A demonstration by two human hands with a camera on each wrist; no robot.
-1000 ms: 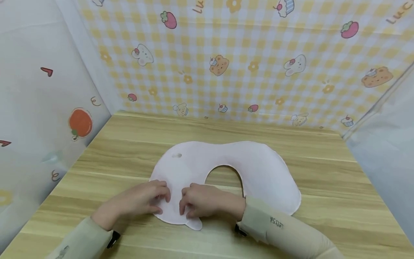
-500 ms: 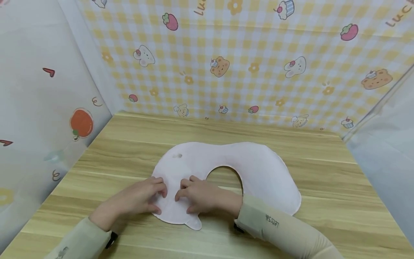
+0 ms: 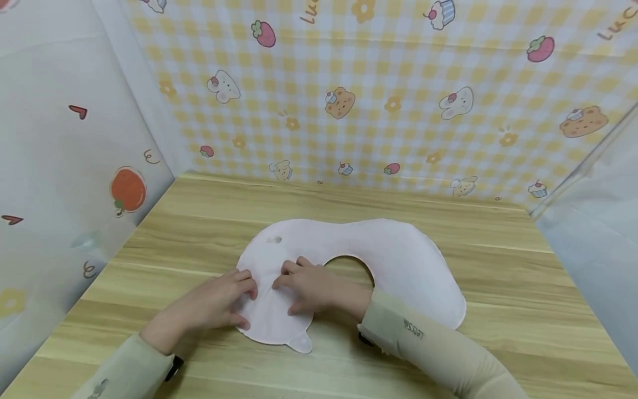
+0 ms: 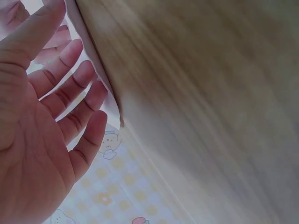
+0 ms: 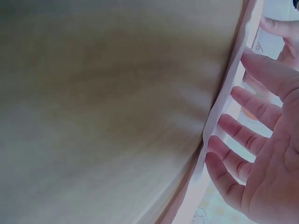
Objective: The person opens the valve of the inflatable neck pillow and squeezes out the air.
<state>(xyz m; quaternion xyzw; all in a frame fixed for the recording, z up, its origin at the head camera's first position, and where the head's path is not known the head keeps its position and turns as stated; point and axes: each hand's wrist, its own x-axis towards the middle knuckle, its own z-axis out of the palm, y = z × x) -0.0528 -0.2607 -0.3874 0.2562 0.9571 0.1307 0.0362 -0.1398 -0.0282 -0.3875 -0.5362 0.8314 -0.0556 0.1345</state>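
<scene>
A pale pink U-shaped neck pillow (image 3: 408, 260) lies rather flat on the wooden table, its gap toward the person. Near its upper left is a small oval fitting (image 3: 274, 240), and a small tab (image 3: 301, 342) juts from the lower left end. My left hand (image 3: 219, 302) rests at the outer edge of the left lobe, fingers slightly bent and touching it. On the same lobe, close to the inner curve, my right hand (image 3: 311, 285) presses with spread fingertips; faint creases run from them. Both wrist views show fingers (image 4: 72, 95) and fingers (image 5: 243, 133) loosely extended against the pillow.
The wood-grain table (image 3: 513, 310) extends around the pillow. Behind it stands a yellow-and-white checked cloth backdrop (image 3: 379, 133) with cartoon prints. A white printed sheet (image 3: 55, 160) lines the left side, and a pale sheet (image 3: 598, 205) the right.
My right hand has slid up the left lobe, away from the tab, and creases now show by its fingertips. The left hand has barely moved.
</scene>
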